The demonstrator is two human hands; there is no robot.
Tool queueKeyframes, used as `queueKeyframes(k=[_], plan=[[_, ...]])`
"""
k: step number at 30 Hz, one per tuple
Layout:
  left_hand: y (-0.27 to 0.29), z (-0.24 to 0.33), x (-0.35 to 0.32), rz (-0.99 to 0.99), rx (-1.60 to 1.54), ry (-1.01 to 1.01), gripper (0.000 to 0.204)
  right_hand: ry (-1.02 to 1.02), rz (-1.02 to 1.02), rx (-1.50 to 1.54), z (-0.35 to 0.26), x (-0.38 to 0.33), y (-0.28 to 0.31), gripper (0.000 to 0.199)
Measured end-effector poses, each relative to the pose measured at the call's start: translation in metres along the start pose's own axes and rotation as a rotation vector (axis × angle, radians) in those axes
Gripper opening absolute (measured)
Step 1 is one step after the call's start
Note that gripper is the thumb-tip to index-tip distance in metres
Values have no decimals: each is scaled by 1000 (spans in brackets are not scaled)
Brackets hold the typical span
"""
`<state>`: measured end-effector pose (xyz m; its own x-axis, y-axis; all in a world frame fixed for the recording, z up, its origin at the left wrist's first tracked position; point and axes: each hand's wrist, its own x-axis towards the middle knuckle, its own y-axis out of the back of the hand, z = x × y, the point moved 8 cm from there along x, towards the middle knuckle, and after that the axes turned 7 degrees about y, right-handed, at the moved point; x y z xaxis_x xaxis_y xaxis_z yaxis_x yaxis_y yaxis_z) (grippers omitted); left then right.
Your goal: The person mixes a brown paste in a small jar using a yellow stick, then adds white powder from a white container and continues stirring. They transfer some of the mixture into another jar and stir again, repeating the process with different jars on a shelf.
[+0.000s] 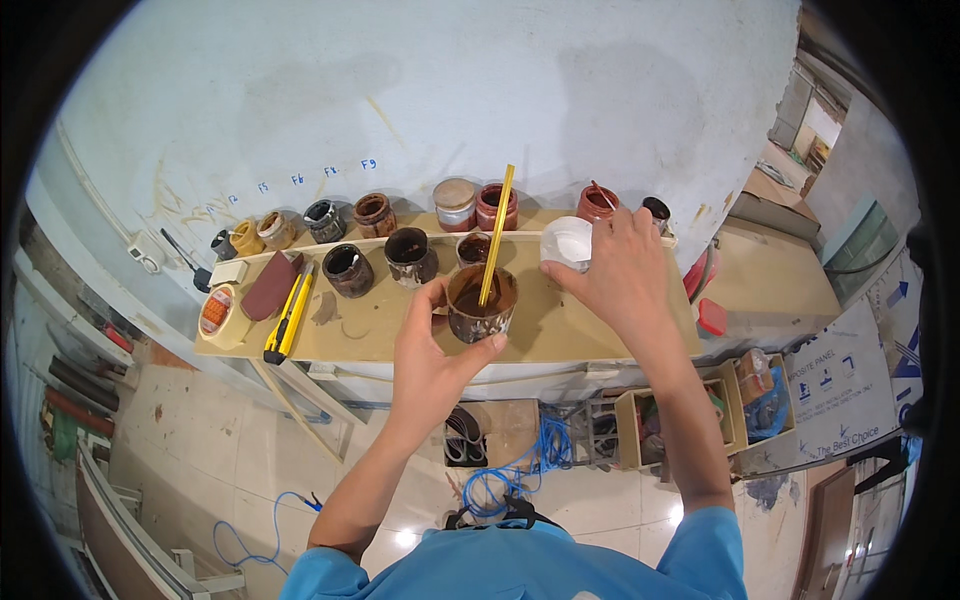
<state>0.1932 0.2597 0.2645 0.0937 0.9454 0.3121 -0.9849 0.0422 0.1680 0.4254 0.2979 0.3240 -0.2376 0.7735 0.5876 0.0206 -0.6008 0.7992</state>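
My left hand (440, 352) is closed round a paint-stained cup (482, 322) holding dark brown paint. A yellow stick (498, 232) stands in that cup, leaning a little right, its top well above the rim. To the right, my right hand (628, 272) grips a white cup (566, 243) at its right side, thumb in front; the far fingers are partly hidden. The white cup's inside looks pale. Just behind the brown cup sits a small jar of dark red-brown paint (474, 249). Two dark-stained jars (348, 271) stand left of it on the wooden bench (400, 335).
Several paint jars (374, 214) line a ledge along the wall. A yellow utility knife (290, 312), a tape roll (222, 316) and a dark red sheet (271, 286) lie at the bench's left. Below are a blue hose (490, 490) and wooden boxes (630, 430).
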Motion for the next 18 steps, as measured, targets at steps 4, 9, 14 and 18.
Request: queueKeyframes(k=[4, 9, 14, 18], plan=[[0, -8, 10, 76, 273, -4, 75, 70, 104, 124, -4, -2, 1, 58], [-4, -18, 13, 107, 388, 4, 75, 167, 144, 228, -7, -11, 7, 58], [-9, -15, 14, 103, 457, -2, 79, 175, 56, 279, -10, -12, 7, 63], [-14, -10, 16, 110, 486, -35, 78, 173, 174, 251, -9, -13, 26, 69]])
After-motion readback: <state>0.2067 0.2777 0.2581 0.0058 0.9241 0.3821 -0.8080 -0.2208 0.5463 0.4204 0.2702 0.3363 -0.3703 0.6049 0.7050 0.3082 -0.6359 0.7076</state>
